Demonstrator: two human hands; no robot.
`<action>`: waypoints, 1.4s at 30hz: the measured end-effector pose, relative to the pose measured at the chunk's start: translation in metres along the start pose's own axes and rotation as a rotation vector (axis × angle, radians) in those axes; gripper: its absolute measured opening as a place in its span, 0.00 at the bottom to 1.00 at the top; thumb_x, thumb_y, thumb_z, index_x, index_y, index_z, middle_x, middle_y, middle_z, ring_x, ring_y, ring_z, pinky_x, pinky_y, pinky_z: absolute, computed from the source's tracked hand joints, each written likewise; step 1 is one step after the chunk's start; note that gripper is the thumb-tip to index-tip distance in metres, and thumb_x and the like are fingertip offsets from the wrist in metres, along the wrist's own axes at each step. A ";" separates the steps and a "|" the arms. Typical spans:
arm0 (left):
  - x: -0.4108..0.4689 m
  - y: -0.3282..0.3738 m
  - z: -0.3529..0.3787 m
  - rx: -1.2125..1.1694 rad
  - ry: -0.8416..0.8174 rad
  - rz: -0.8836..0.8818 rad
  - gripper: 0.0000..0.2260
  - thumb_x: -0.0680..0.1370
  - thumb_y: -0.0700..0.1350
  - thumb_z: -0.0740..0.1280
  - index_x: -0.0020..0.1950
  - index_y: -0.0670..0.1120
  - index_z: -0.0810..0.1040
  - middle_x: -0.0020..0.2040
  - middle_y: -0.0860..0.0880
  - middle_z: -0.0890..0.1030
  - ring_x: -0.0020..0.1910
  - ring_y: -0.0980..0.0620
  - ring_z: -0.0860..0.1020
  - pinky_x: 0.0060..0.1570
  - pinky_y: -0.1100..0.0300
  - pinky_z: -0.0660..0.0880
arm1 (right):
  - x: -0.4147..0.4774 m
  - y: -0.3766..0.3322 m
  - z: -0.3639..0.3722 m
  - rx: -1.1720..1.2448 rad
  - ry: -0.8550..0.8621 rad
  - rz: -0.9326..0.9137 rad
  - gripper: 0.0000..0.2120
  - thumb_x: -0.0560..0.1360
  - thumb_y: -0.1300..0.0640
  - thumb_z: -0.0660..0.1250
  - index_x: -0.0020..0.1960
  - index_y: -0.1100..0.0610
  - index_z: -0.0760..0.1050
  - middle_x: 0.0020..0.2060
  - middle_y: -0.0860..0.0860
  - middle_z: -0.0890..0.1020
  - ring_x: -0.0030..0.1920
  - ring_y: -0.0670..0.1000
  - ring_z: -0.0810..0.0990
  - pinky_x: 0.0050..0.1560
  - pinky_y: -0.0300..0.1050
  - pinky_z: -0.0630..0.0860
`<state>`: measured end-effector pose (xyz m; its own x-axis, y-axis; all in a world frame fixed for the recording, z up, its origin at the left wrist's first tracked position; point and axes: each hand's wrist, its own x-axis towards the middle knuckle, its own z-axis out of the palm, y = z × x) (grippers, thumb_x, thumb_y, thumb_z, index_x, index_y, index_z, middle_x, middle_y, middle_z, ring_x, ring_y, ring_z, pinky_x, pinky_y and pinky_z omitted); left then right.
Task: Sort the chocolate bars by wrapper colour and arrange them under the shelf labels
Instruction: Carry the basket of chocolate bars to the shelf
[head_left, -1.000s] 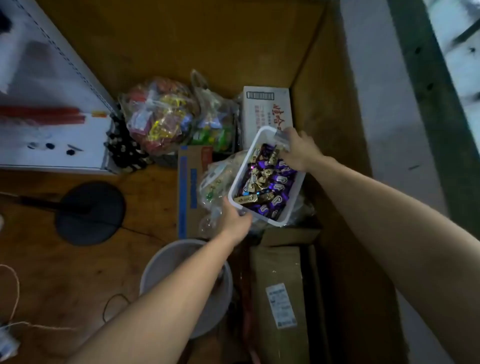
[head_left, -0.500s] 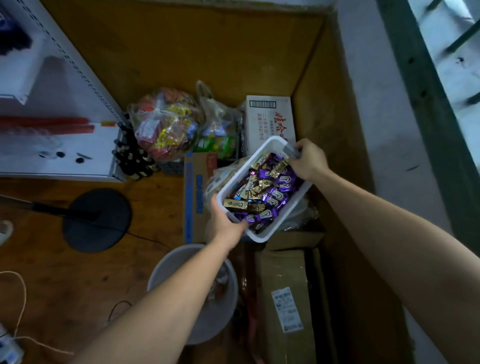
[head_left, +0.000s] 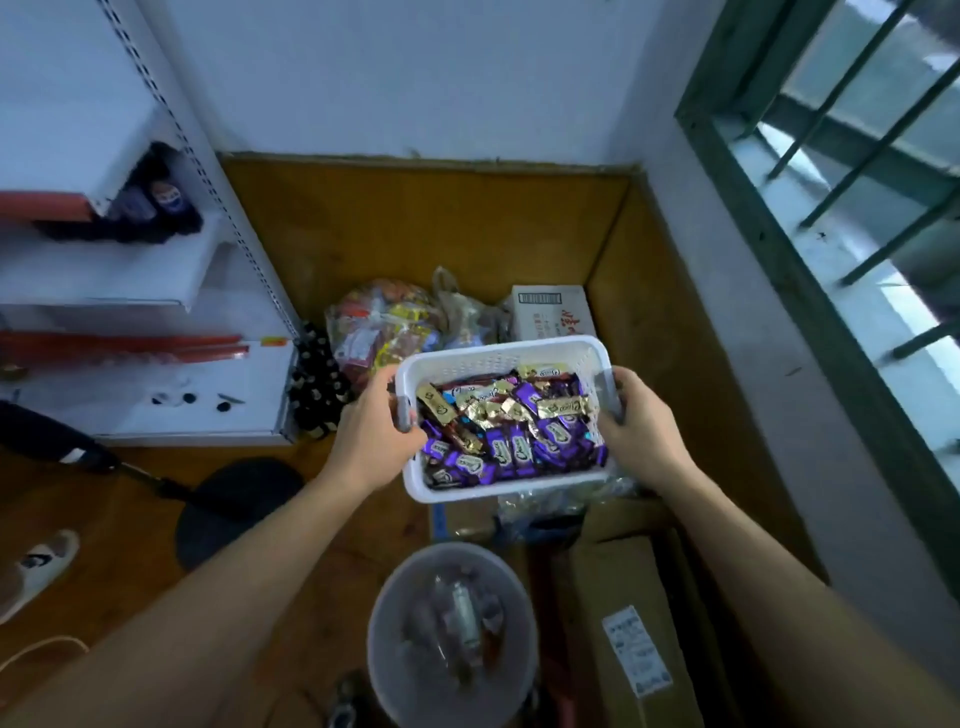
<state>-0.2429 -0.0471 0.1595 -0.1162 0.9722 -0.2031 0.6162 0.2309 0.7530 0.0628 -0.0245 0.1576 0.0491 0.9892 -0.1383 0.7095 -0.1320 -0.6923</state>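
Note:
A white plastic basket hangs level in the air over the floor clutter. It is full of chocolate bars in purple, gold and dark brown wrappers. My left hand grips the grey handle on its left end. My right hand grips the grey handle on its right end. White shelves with red price strips stand at the left; labels on them are too blurred to read.
Below the basket lie bags of snacks, a white carton and brown boxes. A grey bin stands at the bottom centre. A black round stand base sits on the wooden floor. Dark bottles stand beside the shelf. A barred window is on the right.
Both hands have lifted the basket up off the pile and turned it level and square to me. My view has risen, showing the wall, shelves and window.

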 end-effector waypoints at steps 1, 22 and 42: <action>-0.005 -0.002 -0.017 0.007 -0.020 0.041 0.34 0.72 0.38 0.74 0.75 0.51 0.65 0.44 0.58 0.77 0.45 0.56 0.78 0.44 0.54 0.75 | -0.016 -0.013 0.003 0.017 0.013 0.009 0.23 0.78 0.64 0.65 0.72 0.53 0.68 0.55 0.49 0.81 0.52 0.47 0.82 0.41 0.41 0.82; -0.101 -0.106 -0.191 -0.267 0.027 -0.120 0.20 0.72 0.34 0.73 0.59 0.48 0.72 0.50 0.48 0.80 0.49 0.49 0.81 0.49 0.46 0.82 | -0.132 -0.188 0.086 0.048 -0.035 -0.045 0.24 0.76 0.65 0.69 0.70 0.52 0.69 0.47 0.42 0.79 0.43 0.45 0.81 0.39 0.47 0.82; -0.345 -0.340 -0.340 -0.305 0.630 -0.655 0.21 0.72 0.37 0.74 0.61 0.49 0.71 0.49 0.48 0.80 0.44 0.49 0.81 0.40 0.51 0.80 | -0.214 -0.388 0.361 -0.123 -0.728 -0.526 0.19 0.76 0.59 0.71 0.64 0.53 0.69 0.50 0.47 0.79 0.43 0.41 0.78 0.34 0.35 0.71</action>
<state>-0.6778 -0.4481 0.1862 -0.8181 0.4679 -0.3343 0.0615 0.6492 0.7581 -0.4769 -0.2081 0.2004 -0.7297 0.6291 -0.2678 0.5867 0.3750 -0.7178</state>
